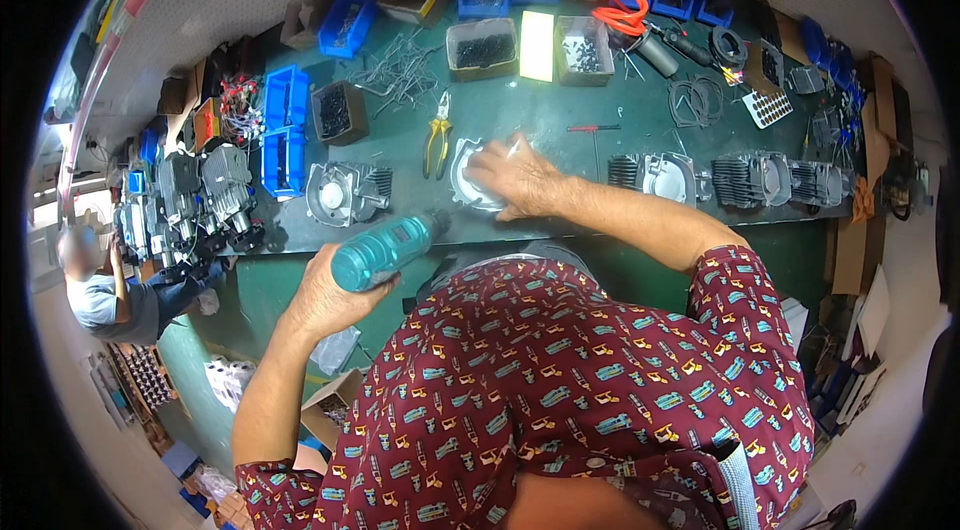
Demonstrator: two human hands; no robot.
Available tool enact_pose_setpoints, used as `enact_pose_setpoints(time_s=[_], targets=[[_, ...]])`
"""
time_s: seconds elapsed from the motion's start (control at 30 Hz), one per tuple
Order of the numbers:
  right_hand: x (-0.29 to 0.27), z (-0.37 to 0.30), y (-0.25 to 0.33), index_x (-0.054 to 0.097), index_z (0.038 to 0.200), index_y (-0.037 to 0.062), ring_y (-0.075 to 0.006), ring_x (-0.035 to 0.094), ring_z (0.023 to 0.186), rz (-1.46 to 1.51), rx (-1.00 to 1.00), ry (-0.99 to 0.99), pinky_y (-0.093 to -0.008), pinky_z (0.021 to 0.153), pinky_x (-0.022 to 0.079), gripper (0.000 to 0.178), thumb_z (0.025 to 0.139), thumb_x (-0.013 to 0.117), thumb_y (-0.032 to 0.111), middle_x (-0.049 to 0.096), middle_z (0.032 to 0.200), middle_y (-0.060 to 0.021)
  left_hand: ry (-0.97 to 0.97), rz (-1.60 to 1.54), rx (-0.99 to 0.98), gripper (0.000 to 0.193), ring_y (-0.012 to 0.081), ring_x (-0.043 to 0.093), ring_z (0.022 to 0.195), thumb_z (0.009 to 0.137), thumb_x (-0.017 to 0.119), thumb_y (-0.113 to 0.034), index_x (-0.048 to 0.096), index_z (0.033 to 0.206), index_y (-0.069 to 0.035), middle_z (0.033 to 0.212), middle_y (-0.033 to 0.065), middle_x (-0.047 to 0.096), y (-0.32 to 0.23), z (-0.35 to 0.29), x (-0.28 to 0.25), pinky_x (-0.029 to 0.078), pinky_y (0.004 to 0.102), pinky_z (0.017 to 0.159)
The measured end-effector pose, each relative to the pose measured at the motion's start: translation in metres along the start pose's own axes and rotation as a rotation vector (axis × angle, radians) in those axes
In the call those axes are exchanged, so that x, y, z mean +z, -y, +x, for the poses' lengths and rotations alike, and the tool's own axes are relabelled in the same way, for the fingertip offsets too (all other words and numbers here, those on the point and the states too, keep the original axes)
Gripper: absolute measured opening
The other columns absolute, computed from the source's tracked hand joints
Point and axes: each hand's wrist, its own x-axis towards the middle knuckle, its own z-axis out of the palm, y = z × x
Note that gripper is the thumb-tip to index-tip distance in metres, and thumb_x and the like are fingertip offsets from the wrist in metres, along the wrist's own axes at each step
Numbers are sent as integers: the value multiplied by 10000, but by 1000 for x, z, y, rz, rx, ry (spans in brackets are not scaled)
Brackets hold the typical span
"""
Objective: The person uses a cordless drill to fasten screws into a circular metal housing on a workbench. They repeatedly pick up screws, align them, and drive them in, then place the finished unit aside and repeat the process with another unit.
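Note:
My left hand (330, 298) is wrapped round the handle of a teal cordless drill (382, 254), held at the table's near edge with its dark nose pointing right. On the green table, my right hand (522, 180) grips a round silver metal housing (462, 178); its fingers cover the right half of the part. The drill's nose is below and left of this housing, apart from it. Yellow-handled pliers (437, 142) lie just left of the housing. Another finned casting (342, 194) sits farther left, and a red-handled T-shaped tool (594, 130) lies to the right.
More finned castings (765, 180) line the right near edge. Blue bins (284, 158) and boxes of dark screws (482, 48) stand at the left and back. A coiled orange air hose (622, 10) hangs above. Assembled units (205, 190) crowd the left, where a person (110, 280) sits.

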Motion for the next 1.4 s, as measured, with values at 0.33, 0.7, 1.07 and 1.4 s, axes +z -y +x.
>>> enact_pose_setpoints(time_s=[0.33,0.7,1.07,1.4], targets=[[1,-1,1,538,1337,88,-247,477,1227,11,-7,-4,-467,973,376,834,626,885,352,557,1266,-68,162,523,25,280,410,685,838,736,728,-151,637,971,-28,818,225,693,-61,19,-9,542,489,783],[16,8,16,511,1340,56,-253,478,1217,-76,-21,2,-487,969,371,866,648,853,450,551,1258,-82,155,482,-62,384,369,683,941,729,738,-185,670,1099,-107,948,179,717,-40,11,-4,538,461,851],[-4,1,16,502,1361,67,-278,469,1248,8,-17,55,-508,969,372,825,690,840,407,532,1320,-93,111,160,-87,338,401,678,898,806,751,-340,700,994,-64,903,191,713,-59,3,-10,543,472,817],[5,67,-105,672,1039,8,-396,642,971,385,239,-532,-470,886,515,240,838,622,127,671,1035,-210,-156,-276,-154,301,246,682,735,800,795,-212,687,1006,-20,849,162,716,-17,-27,-8,542,372,712]])
